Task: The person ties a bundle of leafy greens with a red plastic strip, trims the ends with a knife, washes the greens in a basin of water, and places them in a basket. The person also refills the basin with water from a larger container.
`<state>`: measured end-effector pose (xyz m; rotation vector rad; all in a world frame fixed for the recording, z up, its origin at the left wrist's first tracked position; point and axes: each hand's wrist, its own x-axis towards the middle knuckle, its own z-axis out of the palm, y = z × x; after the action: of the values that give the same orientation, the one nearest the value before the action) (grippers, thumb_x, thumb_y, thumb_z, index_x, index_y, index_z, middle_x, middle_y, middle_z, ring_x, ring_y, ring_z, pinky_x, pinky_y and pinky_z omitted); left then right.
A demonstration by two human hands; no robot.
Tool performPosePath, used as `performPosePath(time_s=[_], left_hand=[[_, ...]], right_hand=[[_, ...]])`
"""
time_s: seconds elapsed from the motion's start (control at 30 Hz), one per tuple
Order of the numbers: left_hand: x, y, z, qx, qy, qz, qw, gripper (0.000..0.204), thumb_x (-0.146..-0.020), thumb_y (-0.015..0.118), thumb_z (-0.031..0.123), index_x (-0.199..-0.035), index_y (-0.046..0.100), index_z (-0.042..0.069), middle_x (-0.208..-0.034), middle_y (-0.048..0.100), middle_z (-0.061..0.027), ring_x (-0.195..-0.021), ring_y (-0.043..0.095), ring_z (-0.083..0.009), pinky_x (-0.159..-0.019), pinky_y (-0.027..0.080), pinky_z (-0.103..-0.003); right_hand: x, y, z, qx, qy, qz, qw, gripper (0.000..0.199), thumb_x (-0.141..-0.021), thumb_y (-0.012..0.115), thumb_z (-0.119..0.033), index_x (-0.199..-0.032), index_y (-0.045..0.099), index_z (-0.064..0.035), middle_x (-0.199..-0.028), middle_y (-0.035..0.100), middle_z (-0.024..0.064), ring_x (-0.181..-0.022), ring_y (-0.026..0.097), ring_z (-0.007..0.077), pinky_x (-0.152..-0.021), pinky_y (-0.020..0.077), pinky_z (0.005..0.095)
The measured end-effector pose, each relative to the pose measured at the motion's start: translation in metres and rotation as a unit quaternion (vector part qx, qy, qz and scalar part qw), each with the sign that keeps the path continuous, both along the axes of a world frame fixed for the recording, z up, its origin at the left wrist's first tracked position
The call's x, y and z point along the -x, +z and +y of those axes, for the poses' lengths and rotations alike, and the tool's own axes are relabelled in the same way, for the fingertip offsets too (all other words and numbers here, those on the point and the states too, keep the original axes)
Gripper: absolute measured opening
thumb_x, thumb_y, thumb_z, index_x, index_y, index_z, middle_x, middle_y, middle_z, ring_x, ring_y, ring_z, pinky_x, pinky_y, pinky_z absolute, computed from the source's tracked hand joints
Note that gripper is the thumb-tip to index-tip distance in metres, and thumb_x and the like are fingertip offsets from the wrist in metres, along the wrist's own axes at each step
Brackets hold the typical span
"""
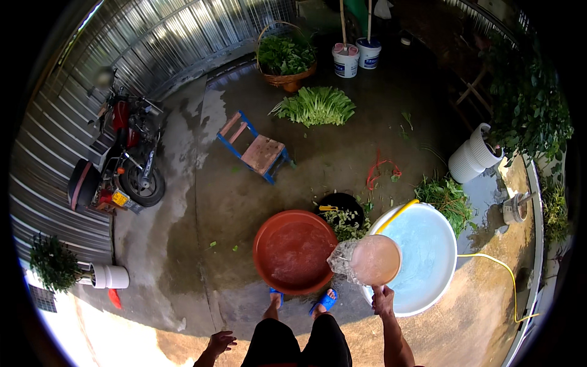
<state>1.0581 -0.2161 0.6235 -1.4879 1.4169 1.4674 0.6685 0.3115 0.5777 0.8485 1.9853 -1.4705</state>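
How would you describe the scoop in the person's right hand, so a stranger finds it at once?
Find the big white tub of water on the right. At its left rim, the right hand holds a small round scoop, spilling water toward the red basin. Unlike both, it is small, pale pink and translucent.

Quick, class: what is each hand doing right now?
Left hand: open, fingers spread, holding nothing.
Right hand: closed on the scoop, pouring water into the red basin.

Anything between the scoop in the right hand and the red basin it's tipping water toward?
Nothing visible. The right hand holds the pinkish scoop over the white tub, right beside the red basin. Water spills off the scoop toward the basin's rim. The left hand hangs free, well clear.
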Motion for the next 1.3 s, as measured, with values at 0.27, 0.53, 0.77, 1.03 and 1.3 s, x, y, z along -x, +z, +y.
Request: performPosePath(time_s=[0.27,0.53,0.77,1.03,1.3], left_hand=[[-0.029,-0.012,0.013,0.003,0.012,-0.017,1.0,0.05,-0.107,0.065,0.015,-0.154,0.053,0.002,-0.124,0.079,-0.0143,-0.107,0.08,-0.0298,-0.086,0.062,-0.046],[-0.021,0.0,0.004,0.022,0.033,-0.032,0.999,0.051,-0.1,0.072,0.011,-0.149,0.059,0.005,-0.121,0.079,-0.0147,-0.104,0.08,-0.0292,-0.087,0.061,-0.049],[0.014,0.014,-0.004,0.035,0.015,-0.055,0.998,0.052,-0.101,0.073,0.013,-0.151,0.057,0.004,-0.12,0.078,-0.0155,-0.106,0.079,-0.0299,-0.088,0.061,-0.05],[-0.031,0.037,-0.038,-0.012,-0.034,-0.027,0.999,0.053,-0.103,0.07,0.014,-0.154,0.056,0.011,-0.128,0.076,-0.0127,-0.107,0.078,-0.0268,-0.073,0.063,-0.038],[-0.01,0.042,-0.025,0.051,-0.089,-0.082,0.991,0.05,-0.104,0.067,0.015,-0.153,0.057,0.01,-0.13,0.076,-0.0138,-0.108,0.078,-0.0275,-0.073,0.063,-0.04]], right_hand=[[-0.026,-0.054,-0.025,-0.217,0.136,0.211,0.943,0.029,-0.091,0.071,-0.022,-0.085,0.056,0.0021,-0.066,0.063,0.0194,-0.054,0.063,0.0349,-0.051,0.0515,0.0469],[-0.024,0.019,-0.097,-0.301,0.243,0.292,0.875,0.019,-0.092,0.071,-0.019,-0.101,0.059,-0.0062,-0.079,0.07,0.0258,-0.074,0.07,0.0505,-0.066,0.0543,0.0588],[0.016,0.045,-0.045,-0.306,0.176,0.331,0.875,0.016,-0.098,0.069,-0.015,-0.111,0.066,-0.0074,-0.102,0.072,0.0188,-0.092,0.071,0.0439,-0.073,0.0561,0.0523],[0.027,-0.117,0.148,-0.478,0.06,0.094,0.871,0.018,-0.102,0.064,-0.022,-0.112,0.057,-0.0085,-0.109,0.073,0.0199,-0.096,0.07,0.0489,-0.08,0.0549,0.0599],[0.064,-0.212,0.107,0.017,-0.168,-0.101,0.98,0.054,-0.098,0.067,-0.056,-0.086,0.055,-0.0047,-0.063,0.052,0.0061,-0.049,0.05,0.0212,-0.047,0.0431,0.0423]])
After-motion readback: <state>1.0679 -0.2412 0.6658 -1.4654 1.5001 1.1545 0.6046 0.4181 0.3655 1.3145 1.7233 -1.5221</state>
